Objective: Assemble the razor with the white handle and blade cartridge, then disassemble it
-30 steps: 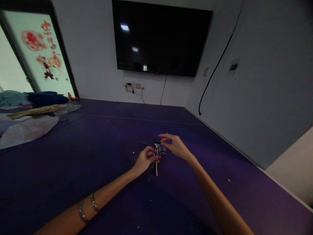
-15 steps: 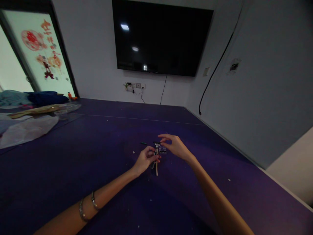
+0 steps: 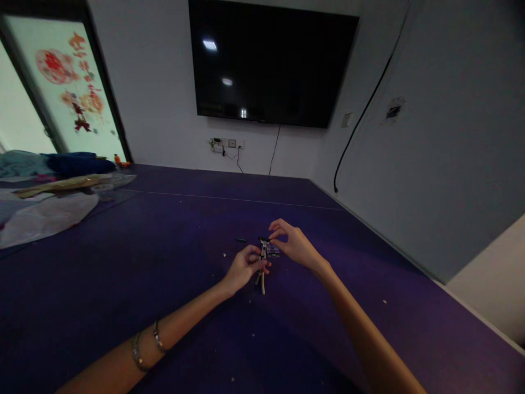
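Observation:
My left hand (image 3: pixel 244 268) is closed around a small plier-like tool (image 3: pixel 263 251), whose head points away from me. A pale handle (image 3: pixel 263 284) of it sticks out below the fingers. My right hand (image 3: pixel 293 243) pinches the end of a small dark piece (image 3: pixel 264 239) at the tool's head, thumb against forefinger. What this piece is, I cannot make out. Just beyond the tool, partly behind it, lies a small purple-and-white patterned item (image 3: pixel 273 250) on the dark purple surface. A short thin green object (image 3: pixel 241 240) rests to the left of the tool's head.
Small pale scraps (image 3: pixel 224 255) dot the purple surface (image 3: pixel 172 268). Clear plastic sheeting (image 3: pixel 53 216), a flat tan piece (image 3: pixel 61 186) and dark blue cloth (image 3: pixel 77 164) lie at the far left. A television (image 3: pixel 274 65) hangs on the wall; a black cable (image 3: pixel 363 115) hangs at right.
My right hand's raised fingers have curled in slightly and shifted a little right. The left hand and the tool stay almost where they were.

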Demonstrator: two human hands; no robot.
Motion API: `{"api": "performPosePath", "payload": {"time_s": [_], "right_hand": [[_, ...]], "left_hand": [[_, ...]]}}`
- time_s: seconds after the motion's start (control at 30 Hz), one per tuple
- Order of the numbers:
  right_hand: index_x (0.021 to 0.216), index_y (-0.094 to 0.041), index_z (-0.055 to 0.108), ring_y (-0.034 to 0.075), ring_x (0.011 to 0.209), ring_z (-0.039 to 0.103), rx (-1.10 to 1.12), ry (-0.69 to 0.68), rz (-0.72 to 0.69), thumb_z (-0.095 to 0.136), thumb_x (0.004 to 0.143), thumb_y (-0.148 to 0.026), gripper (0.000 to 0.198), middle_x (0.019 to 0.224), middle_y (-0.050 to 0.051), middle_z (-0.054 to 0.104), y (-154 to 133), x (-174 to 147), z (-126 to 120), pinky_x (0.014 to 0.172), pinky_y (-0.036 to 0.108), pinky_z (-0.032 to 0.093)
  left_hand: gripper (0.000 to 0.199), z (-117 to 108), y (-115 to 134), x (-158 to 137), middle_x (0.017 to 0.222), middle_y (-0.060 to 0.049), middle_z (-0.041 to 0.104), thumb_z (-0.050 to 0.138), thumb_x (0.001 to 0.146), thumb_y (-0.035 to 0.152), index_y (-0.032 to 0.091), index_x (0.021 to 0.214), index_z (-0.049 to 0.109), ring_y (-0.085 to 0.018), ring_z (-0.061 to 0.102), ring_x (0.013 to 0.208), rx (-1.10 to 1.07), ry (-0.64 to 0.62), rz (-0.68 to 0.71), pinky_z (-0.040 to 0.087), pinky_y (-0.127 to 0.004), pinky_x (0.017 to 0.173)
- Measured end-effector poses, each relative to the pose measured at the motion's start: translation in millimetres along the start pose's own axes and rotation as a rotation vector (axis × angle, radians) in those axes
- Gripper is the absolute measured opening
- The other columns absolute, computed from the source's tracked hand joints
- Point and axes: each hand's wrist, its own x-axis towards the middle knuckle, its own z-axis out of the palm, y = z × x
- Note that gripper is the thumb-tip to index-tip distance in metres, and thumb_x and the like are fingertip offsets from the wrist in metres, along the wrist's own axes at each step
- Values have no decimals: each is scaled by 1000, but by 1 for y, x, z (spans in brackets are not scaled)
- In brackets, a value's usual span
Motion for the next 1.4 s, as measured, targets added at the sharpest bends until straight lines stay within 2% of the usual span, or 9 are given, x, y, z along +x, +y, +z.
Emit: {"api": "performPosePath", "payload": {"time_s": [0.4, 0.9, 1.4], "right_hand": [[77, -22, 41, 17, 80, 53, -97, 6, -36, 52, 69, -5, 22, 74, -1, 61, -5, -1, -3, 72, 29, 36], [75, -23, 38, 18, 83, 49, -90, -22, -46, 50, 67, -4, 23, 75, -1, 59, -8, -1, -6, 72, 29, 35], [74, -23, 37, 18, 79, 50, -57, -9, -41, 49, 66, -5, 23, 75, -1, 58, -5, -1, -5, 70, 29, 36]], "left_hand": [[38, 3, 2, -2, 72, -5, 68, 74, 62, 29, 17, 82, 43, -15, 63, 56, -34, 2, -51, 48, -28, 57], [37, 9, 6, -5, 68, -3, 67, 73, 62, 30, 17, 81, 44, -15, 62, 53, -32, 39, -51, 46, -27, 54], [35, 11, 7, -6, 67, -3, 67, 73, 61, 28, 16, 83, 48, -15, 62, 51, -50, 119, -139, 47, -26, 50]]}}
